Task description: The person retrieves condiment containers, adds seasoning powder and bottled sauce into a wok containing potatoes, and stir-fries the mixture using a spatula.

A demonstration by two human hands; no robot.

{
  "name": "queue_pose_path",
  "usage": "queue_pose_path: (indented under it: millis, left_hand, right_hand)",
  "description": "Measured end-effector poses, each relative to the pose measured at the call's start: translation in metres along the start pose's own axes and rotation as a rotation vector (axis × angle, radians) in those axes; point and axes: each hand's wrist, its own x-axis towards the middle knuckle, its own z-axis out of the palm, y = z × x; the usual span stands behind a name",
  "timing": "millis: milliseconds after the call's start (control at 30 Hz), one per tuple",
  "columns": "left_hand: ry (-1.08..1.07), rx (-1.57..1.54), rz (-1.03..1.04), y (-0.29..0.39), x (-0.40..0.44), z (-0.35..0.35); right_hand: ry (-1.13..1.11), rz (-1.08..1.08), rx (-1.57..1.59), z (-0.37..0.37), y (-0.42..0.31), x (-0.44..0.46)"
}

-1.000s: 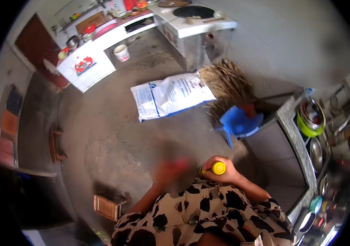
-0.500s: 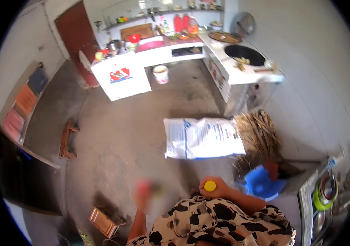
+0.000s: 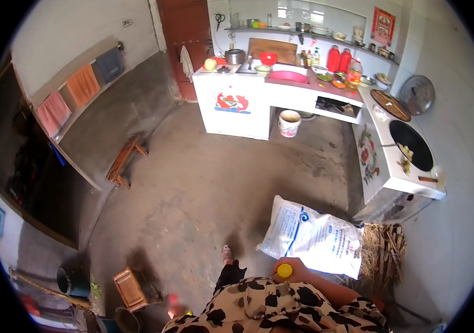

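Observation:
My right hand [image 3: 299,270] is closed in front of my body, around a thing whose round yellow top [image 3: 285,271] faces up at me; its lower part is hidden. Low at the left, my left hand [image 3: 175,312] is small and smeared by motion. A blurred red thing [image 3: 173,300] shows at that hand, with a bit of yellow beside it; I cannot make out its kind. Just beyond my right hand, a white printed sack [image 3: 317,236] lies on the floor. One foot [image 3: 227,254] shows below me.
Firewood and straw [image 3: 384,252] lie right of the sack. A stove counter with a wok [image 3: 411,145] stands on the right. Farther off are a white counter [image 3: 234,119] and a bucket [image 3: 289,124]. Wooden stools [image 3: 123,161] and a small wooden seat [image 3: 130,288] are on the left.
My view has swung left, so the counters and sack appear farther right. The left hand and red thing have dropped lower and left. My right hand keeps its grip on the yellow-topped thing.

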Motion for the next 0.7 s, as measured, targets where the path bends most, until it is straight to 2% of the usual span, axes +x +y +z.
queue_pose_path:
  millis: [167, 333, 400, 433, 467, 533, 567, 633, 700]
  left_hand:
    - [-0.088, -0.019, -0.103, 0.042, 0.078, -0.069]
    - [-0.089, 0.030, 0.011, 0.151, 0.189, -0.156]
    - [-0.018, 0.062, 0.172, 0.217, 0.236, -0.177]
    - [0.071, 0.100, 0.325, 0.255, 0.258, -0.182]
    - [0.451, 0.269, 0.708, 0.294, 0.272, -0.186]
    - [0.474, 0.164, 0.793, 0.379, 0.321, -0.194]
    - [0.430, 0.020, 0.767, 0.420, 0.327, -0.205]
    - [0.396, -0.167, 0.789, 0.524, 0.314, -0.246]
    - [0.342, -0.143, 0.940, 0.631, 0.302, -0.294]
  right_hand:
    - [0.165, 0.049, 0.051, -0.023, 0.022, 0.110]
    - [0.227, 0.125, 0.108, -0.048, 0.014, 0.209]
    - [0.229, 0.099, 0.053, -0.061, 0.010, 0.240]
    - [0.219, 0.085, 0.025, -0.069, 0.010, 0.254]
    - [0.225, 0.112, 0.055, -0.077, 0.010, 0.266]
    - [0.248, 0.113, 0.081, -0.100, 0.019, 0.288]
    - [0.264, 0.114, 0.099, -0.111, 0.025, 0.298]
    - [0.364, 0.071, 0.060, -0.141, 0.034, 0.320]
    - [0.449, 0.105, 0.118, -0.176, 0.054, 0.337]
